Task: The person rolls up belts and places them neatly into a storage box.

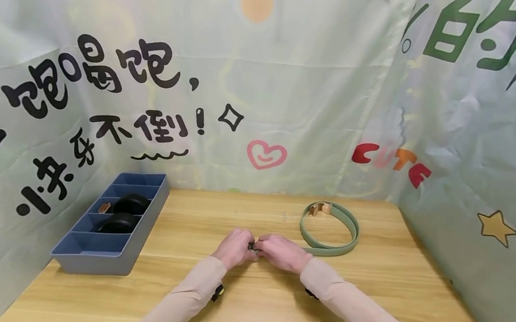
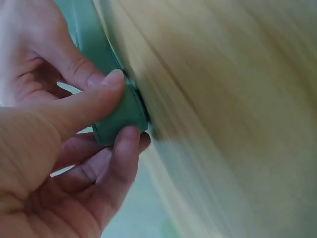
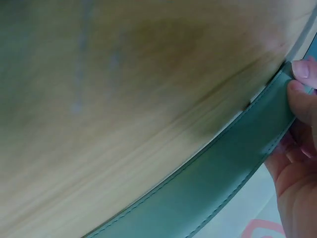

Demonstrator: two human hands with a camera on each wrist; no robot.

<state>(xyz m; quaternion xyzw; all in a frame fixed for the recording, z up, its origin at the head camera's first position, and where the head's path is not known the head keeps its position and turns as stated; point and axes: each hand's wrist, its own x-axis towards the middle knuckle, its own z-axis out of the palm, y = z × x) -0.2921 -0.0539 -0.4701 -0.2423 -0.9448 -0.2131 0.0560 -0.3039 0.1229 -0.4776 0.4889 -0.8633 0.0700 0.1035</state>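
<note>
Belt (image 3: 208, 171) smooth green, edge-stitched; rolled end between left hand (image 1: 234, 248), right hand (image 1: 284, 252).

One belt (image 1: 330, 251), two black coils (image 1: 119, 223), one tray (image 1: 89, 264)

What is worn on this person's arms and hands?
The left sleeve and right sleeve are long and pale beige. The left hand and right hand wear no gloves. A small black item shows by each wrist, the left with some yellow.

Wood-grain table (image 1: 248, 310): divided tray (image 1: 89, 264) at left, partly coiled green belt (image 1: 330, 251) towards right.
</note>
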